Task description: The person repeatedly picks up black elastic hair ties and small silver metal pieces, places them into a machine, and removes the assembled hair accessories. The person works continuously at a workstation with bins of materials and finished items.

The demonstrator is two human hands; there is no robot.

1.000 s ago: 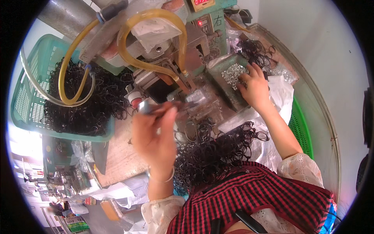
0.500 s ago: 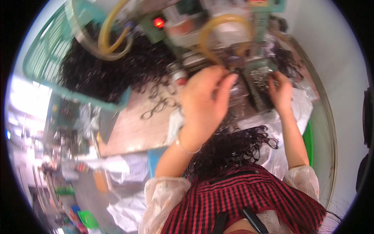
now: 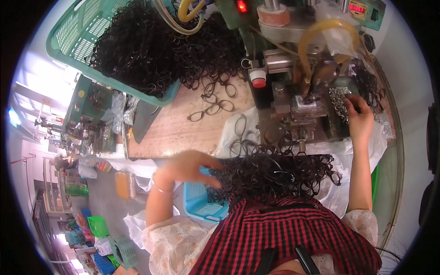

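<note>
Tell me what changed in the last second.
The left hand moved leftward and back from the machine toward the apron, to beside the near pile of frames. The dark thing it seemed to hold no longer shows in it. The view swung left. The right hand stayed at the metal bits.

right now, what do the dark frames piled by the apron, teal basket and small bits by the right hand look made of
Dark frames: probably plastic, glossy, judging by their highlights.
Teal basket: likely moulded plastic, semi-matt, with slotted walls.
Small bits: seemingly metal, from their silvery colour, but too small to be sure.
</note>
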